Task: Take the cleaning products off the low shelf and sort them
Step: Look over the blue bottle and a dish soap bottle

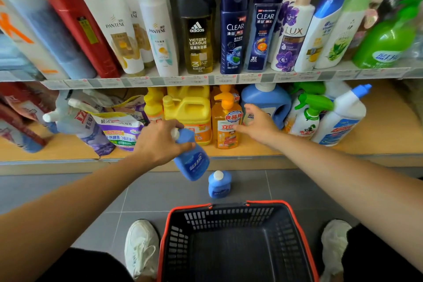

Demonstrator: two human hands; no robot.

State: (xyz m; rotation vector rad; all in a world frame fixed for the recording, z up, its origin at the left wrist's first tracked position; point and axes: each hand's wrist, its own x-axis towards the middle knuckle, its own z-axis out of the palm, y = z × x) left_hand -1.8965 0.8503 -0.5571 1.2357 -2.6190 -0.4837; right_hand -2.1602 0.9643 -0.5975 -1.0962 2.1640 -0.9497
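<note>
My left hand [160, 142] grips a small blue bottle [193, 162] by its neck and holds it tilted in front of the low shelf [238, 157]. A second small blue bottle [219, 184] stands upright on the grey floor just in front of the shelf. My right hand [258, 125] is open with fingers spread, reaching between an orange pump bottle [226, 126] and a large blue jug [266, 103] on the low shelf. Yellow jugs [187, 110], green spray bottles [307, 112] and a white toilet-cleaner bottle [343, 119] also stand there.
A black basket with a red rim [235, 245] sits on the floor between my two white shoes. Refill pouches [119, 128] lie on the left of the low shelf. The upper shelf [206, 79] carries shampoo and body-wash bottles.
</note>
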